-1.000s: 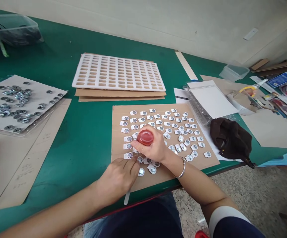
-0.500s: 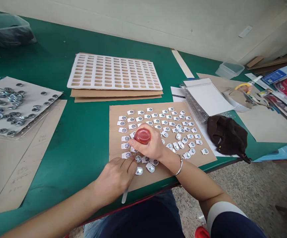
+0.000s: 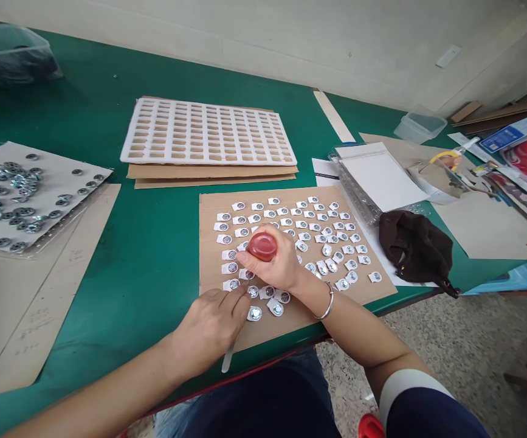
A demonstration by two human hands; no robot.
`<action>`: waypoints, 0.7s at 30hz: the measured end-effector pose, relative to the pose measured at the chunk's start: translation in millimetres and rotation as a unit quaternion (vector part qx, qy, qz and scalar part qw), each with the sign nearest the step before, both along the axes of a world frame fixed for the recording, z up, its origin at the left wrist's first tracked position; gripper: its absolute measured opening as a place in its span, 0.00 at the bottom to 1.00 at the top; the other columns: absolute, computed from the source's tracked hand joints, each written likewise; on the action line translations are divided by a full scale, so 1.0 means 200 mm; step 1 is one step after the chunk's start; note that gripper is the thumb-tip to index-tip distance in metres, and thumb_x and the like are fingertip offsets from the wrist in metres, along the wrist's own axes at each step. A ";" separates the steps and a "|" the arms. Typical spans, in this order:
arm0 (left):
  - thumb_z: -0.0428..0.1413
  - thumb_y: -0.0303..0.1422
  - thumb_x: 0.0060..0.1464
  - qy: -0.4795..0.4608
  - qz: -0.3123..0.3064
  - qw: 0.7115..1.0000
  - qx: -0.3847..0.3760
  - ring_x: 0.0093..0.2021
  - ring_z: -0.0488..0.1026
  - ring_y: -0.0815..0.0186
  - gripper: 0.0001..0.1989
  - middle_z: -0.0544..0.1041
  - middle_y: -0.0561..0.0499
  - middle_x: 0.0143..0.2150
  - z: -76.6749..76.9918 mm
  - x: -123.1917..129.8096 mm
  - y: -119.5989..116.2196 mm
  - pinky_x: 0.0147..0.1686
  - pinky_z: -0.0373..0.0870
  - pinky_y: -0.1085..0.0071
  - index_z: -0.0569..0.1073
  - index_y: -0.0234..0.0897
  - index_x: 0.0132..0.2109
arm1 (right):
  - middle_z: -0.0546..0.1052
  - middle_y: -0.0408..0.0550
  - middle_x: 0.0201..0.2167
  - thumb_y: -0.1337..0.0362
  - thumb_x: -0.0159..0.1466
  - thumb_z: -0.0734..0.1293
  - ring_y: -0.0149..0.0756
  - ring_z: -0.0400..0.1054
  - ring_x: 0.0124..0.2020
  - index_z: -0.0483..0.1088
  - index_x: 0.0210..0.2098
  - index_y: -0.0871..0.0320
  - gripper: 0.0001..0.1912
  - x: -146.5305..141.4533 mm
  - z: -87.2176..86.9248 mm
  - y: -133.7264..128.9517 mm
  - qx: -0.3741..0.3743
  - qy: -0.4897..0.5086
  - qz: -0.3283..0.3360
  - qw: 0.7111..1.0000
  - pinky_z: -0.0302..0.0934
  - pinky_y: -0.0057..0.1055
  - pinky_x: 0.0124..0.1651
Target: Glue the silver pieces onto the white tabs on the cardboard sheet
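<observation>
My right hand (image 3: 279,258) is wrapped around a red bottle (image 3: 262,246), tilted with its rounded base facing up; its tip is hidden below the fingers. Beside it, my left hand (image 3: 213,322) is closed low over the cardboard sheet (image 3: 272,331), fingertips close to the bottle's lower end. From under the left palm sticks the flat, rounded end of a thin metal tool, like tweezers (image 3: 228,359). Rows of small round metal pieces on white paper tabs (image 3: 254,313) cover the cardboard. One such tabbed piece (image 3: 246,274) lies right at my fingertips.
On the left, loose metal discs (image 3: 24,179) lie on a white sheet. A white gridded tray (image 3: 208,134) rests on cardboard at the back. To the right are a dark brown cloth pouch (image 3: 413,249), white paper (image 3: 382,176), yellow-handled scissors (image 3: 445,158) and a clear box (image 3: 420,126).
The whole view has shifted very slightly. My hands keep nearly the same pose, with the bottle a touch higher above the tabbed piece.
</observation>
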State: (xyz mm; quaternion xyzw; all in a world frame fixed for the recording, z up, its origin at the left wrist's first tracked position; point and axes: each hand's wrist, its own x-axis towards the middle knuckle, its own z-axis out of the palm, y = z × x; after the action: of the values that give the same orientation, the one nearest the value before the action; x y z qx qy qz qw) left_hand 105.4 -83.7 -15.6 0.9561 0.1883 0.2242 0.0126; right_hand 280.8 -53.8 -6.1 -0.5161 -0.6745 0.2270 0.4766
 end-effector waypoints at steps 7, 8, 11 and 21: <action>0.44 0.19 0.53 -0.012 0.004 1.000 -0.003 0.32 0.76 0.60 0.11 0.77 0.39 0.36 -0.01 0.00 0.01 0.30 0.74 0.66 0.70 0.29 0.38 | 0.73 0.42 0.26 0.58 0.51 0.72 0.31 0.66 0.26 0.64 0.32 0.55 0.15 0.01 0.00 0.01 0.020 -0.002 -0.016 1.000 0.64 0.30 0.31; 0.45 0.19 0.53 -0.014 0.006 1.000 -0.009 0.32 0.76 0.60 0.11 0.77 0.40 0.35 -0.01 0.00 0.01 0.30 0.74 0.66 0.70 0.29 0.38 | 0.73 0.42 0.25 0.58 0.51 0.72 0.31 0.66 0.26 0.64 0.32 0.55 0.15 0.01 0.00 0.01 0.023 -0.003 -0.018 1.000 0.64 0.30 0.31; 0.46 0.19 0.52 -0.017 0.005 0.999 -0.027 0.32 0.76 0.60 0.10 0.77 0.41 0.35 0.00 -0.01 0.01 0.30 0.75 0.64 0.70 0.29 0.37 | 0.72 0.42 0.25 0.56 0.51 0.71 0.30 0.66 0.26 0.64 0.32 0.55 0.15 0.01 0.00 0.01 0.030 -0.005 -0.018 0.999 0.64 0.30 0.30; 0.47 0.19 0.50 -0.018 0.010 0.999 -0.035 0.31 0.76 0.59 0.10 0.78 0.43 0.34 0.00 -0.01 0.02 0.29 0.75 0.63 0.69 0.29 0.39 | 0.72 0.41 0.24 0.56 0.51 0.71 0.30 0.65 0.25 0.63 0.32 0.55 0.15 0.02 -0.01 0.01 0.042 -0.027 -0.028 0.998 0.63 0.29 0.28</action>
State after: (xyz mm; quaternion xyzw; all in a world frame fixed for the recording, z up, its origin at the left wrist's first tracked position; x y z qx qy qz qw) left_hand 102.9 -80.0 -16.4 0.9489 0.2051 0.2350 0.0474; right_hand 284.9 -52.1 -8.4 -0.5202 -0.6815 0.1714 0.4854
